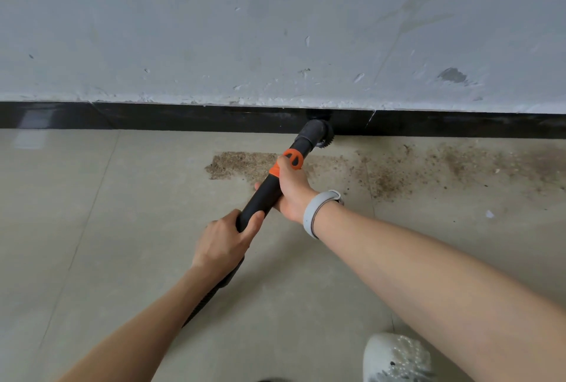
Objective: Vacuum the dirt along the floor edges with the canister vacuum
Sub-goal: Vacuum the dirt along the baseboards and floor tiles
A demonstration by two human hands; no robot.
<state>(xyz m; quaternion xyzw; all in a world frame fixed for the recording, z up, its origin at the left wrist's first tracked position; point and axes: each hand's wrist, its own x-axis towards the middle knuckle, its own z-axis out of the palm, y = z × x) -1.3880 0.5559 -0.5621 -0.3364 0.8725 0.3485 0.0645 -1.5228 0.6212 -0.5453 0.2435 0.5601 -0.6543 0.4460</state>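
Both hands gripped the black vacuum wand point(264, 194): the left hand point(225, 243) curled round its lower end, the right hand point(291, 188) wrapped just below the orange collar point(288, 162). Its brush nozzle point(318, 133) met the black skirting point(183, 116), with dirt point(242, 164) spread along the floor edge beside it

Worn on the head, looking forward and steeply down from standing height at the floor point(128, 228) where it meets the wall point(214, 29). Wide-angle, bending the skirting point(153, 116). Close enough for both forearms to fill the lower frame.
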